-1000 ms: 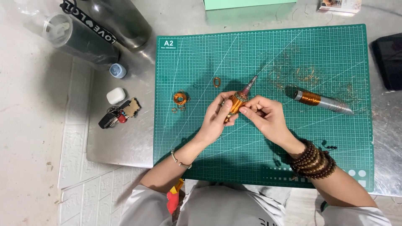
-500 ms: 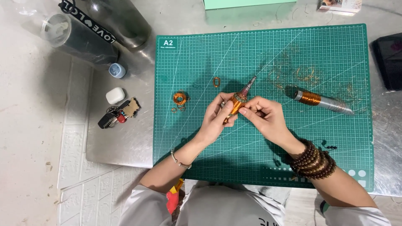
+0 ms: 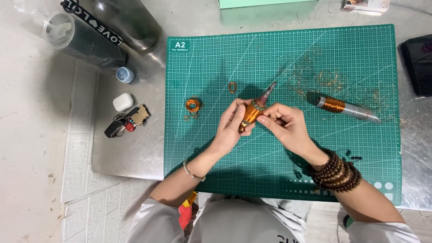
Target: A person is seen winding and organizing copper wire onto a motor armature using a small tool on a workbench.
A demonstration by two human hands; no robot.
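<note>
Over the middle of a green cutting mat (image 3: 315,153), my left hand (image 3: 230,128) grips a tapered metal piece wrapped in copper wire (image 3: 253,111), its grey pointed tip aimed up and to the right. My right hand (image 3: 285,126) pinches the same piece at its side with thumb and fingertips. A second grey metal rod with a copper-wire winding (image 3: 345,108) lies on the mat to the right of my hands. A small coil of copper wire (image 3: 192,105) and a loose wire loop (image 3: 232,87) lie to the left.
Left of the mat, on a metal sheet (image 3: 130,153), are a key bunch (image 3: 126,123), a small white case (image 3: 122,102) and a blue cap (image 3: 124,74). Two dark bottles (image 3: 108,31) lie at top left. A black object (image 3: 418,63) sits at the right edge.
</note>
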